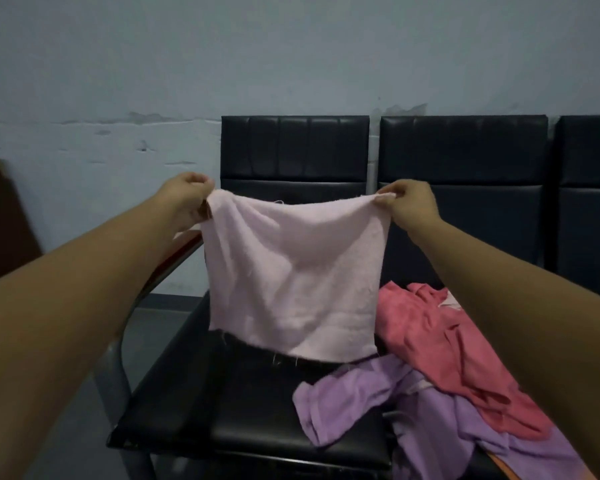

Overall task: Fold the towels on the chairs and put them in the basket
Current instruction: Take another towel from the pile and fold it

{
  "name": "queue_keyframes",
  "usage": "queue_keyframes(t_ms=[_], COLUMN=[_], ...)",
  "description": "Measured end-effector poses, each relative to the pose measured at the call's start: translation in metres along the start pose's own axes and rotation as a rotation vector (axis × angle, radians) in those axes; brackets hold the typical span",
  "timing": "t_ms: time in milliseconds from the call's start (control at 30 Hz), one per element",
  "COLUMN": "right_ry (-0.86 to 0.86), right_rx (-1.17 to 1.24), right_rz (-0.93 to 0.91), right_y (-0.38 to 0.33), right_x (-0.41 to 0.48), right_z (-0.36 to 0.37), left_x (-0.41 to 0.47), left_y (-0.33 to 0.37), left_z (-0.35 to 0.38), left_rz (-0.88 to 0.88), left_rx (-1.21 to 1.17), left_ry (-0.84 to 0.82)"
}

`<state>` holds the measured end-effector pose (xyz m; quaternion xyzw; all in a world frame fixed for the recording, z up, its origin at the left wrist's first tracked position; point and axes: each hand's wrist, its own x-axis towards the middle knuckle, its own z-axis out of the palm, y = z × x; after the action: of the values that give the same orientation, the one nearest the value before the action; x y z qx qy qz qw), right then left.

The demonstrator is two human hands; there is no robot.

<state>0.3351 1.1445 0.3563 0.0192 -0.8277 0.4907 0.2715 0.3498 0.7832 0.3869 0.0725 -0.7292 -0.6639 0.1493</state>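
I see the left hand point(187, 195) and right hand point(404, 202) each pinching a top corner of the pink towel point(291, 275), hanging spread above the chair point(250, 410); red towel point(440, 341) and purple towel point(361, 393) lie beside.

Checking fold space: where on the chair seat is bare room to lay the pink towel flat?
Bare: the left half of the seat, bordered by the armrest, the purple towel and the hanging edge of the pink towel. Crowded: the right side, where the purple towel and red towel lie heaped.
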Motion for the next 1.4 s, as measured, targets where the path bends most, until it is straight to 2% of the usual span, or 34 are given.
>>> queue_keyframes(t_ms=[67, 133, 200, 300, 367, 433, 567, 667, 767, 867, 933, 967, 1067, 1100, 1167, 1300, 1400], right_ry=[0.033, 0.056, 0.059, -0.006, -0.078, -0.116, -0.198, -0.202, -0.181, -0.207, -0.304, -0.39, -0.675, -0.706, -0.669, -0.491, -0.377], right_rx=[0.063, 0.109, 0.146, 0.172, 0.169, 0.117, -0.067, -0.083, 0.061, 0.338, 0.494, 0.497, 0.282, 0.217, 0.163, 0.068, -0.006], right_rz=[-0.017, -0.009, -0.006, 0.009, 0.032, 0.043, 0.097, 0.156, 0.197, 0.252, 0.361, 0.432, 0.603, 0.628, 0.626, 0.522, 0.491], right_y=[-0.009, -0.018, -0.021, -0.013, 0.005, 0.027, 0.076, 0.099, 0.095, 0.084, 0.083, 0.085, 0.096, 0.102, 0.113, 0.135, 0.154], right_x=[0.018, 0.029, 0.033, 0.021, 0.004, -0.017, -0.066, -0.093, -0.112, -0.121, -0.127, -0.131, -0.145, -0.147, -0.149, -0.14, -0.126], right_z=[-0.002, -0.007, -0.013, -0.015, -0.007, 0.003, 0.015, 0.018, 0.012, 0.005, 0.004, 0.005, 0.011, 0.013, 0.022, 0.049, 0.076], left_x=[0.01, 0.013, 0.011, 0.002, -0.009, -0.023, -0.054, -0.07, -0.083, -0.093, -0.094, -0.096, -0.101, -0.104, -0.103, -0.088, -0.064], left_y=[0.018, 0.029, 0.03, 0.013, -0.011, -0.038, -0.088, -0.115, -0.119, -0.114, -0.119, -0.124, -0.147, -0.154, -0.171, -0.208, -0.24], left_z=[-0.004, -0.012, -0.019, -0.025, -0.026, -0.026, -0.035, -0.05, -0.065, -0.073, -0.076, -0.079, -0.082, -0.082, -0.077, -0.059, -0.046], left_rz=[0.023, 0.081, 0.178, 0.289, 0.315, 0.302, 0.217, 0.184, 0.197, 0.158, 0.061, -0.003, -0.177, -0.194, -0.152, -0.013, -0.053], left_rx=[-0.103, -0.044, 0.173, 0.505, 0.727, 0.829, 0.82, 0.787, 0.725, 0.601, 0.48, 0.442, 0.497, 0.537, 0.618, 0.736, 0.734], left_ry=[-0.043, -0.088, -0.104, -0.036, 0.006, 0.022, 0.028, -0.027, -0.091, -0.15, -0.229, -0.278, -0.43, -0.45, -0.398, -0.115, 0.029])
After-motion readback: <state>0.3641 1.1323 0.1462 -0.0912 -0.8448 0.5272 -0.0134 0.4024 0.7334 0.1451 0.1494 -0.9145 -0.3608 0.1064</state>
